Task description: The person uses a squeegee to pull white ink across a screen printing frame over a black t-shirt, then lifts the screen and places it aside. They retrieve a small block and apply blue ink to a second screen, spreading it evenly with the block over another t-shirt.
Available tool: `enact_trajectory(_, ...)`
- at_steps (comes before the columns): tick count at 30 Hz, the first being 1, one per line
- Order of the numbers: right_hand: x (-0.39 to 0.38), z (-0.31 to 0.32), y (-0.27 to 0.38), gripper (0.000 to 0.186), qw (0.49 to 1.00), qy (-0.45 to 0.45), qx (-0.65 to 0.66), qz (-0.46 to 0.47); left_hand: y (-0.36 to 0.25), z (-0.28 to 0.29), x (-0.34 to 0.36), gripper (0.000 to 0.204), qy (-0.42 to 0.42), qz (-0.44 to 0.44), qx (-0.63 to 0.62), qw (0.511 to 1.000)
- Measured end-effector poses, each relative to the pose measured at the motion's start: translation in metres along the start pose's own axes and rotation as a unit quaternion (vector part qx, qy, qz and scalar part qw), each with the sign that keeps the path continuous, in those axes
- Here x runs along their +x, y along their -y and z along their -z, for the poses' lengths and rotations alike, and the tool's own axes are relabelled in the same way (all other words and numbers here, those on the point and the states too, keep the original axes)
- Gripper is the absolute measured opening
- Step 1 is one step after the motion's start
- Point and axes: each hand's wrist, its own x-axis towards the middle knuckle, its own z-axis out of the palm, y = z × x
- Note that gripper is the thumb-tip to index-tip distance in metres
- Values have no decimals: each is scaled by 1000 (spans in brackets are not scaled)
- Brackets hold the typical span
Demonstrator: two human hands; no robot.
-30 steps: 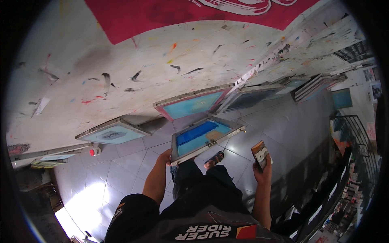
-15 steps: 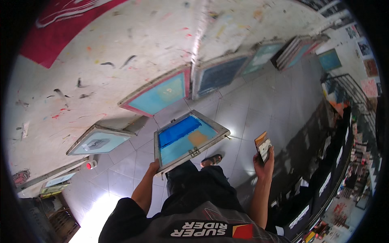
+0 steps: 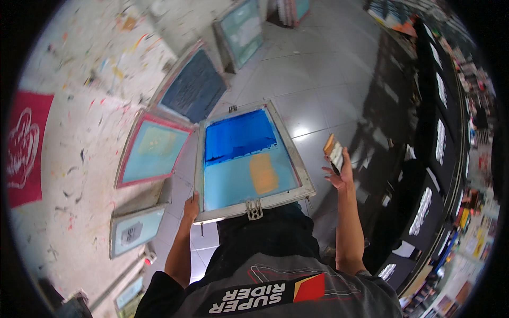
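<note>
My left hand [image 3: 191,208] grips the near left corner of a screen-printing frame [image 3: 228,185], held out in front of my body. Its light blue mesh carries a band of bright blue ink [image 3: 241,135] across the far half and a tan patch [image 3: 263,174] in the near half. Metal hinge clips [image 3: 254,209] sit on the near and far edges. Out to the right, apart from the frame, my right hand [image 3: 343,172] holds a small squeegee [image 3: 334,152] with a tan wooden edge and a whitish, smeared side. Some of that hand's fingers are spread.
Several other screens lean on the paint-spotted wall at left, including a pink-edged one [image 3: 154,149], a dark one [image 3: 194,87] and a pale one [image 3: 139,230]. Along the right runs a long table with black pieces [image 3: 428,217]. Grey tiled floor [image 3: 313,69] lies between.
My view has turned right, so the wall and leaning screens now lie further left. The frame appears larger and flatter to view. Both hands keep hold of their things.
</note>
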Motion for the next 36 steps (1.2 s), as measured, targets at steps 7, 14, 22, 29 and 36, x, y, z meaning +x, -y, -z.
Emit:
enact_trajectory(7,28,61,18,80,976,67,203,34,-223,-42,31,64,37,-199,77,976)
enact_trajectory(14,76,58,119,52,918,-1,263,296,-439,-88,87,56,28,-344,43,938)
enact_trajectory(22,56,22,329,68,872,41,177,454,-722,-103,129,48,22,-468,4,883)
enact_trajectory(29,103,6,507,73,814,-16,225,535,-910,-149,170,47,57,-537,-11,842)
enact_trajectory(36,168,47,606,61,801,-190,272,498,-1054,-265,212,51,187,-465,51,864)
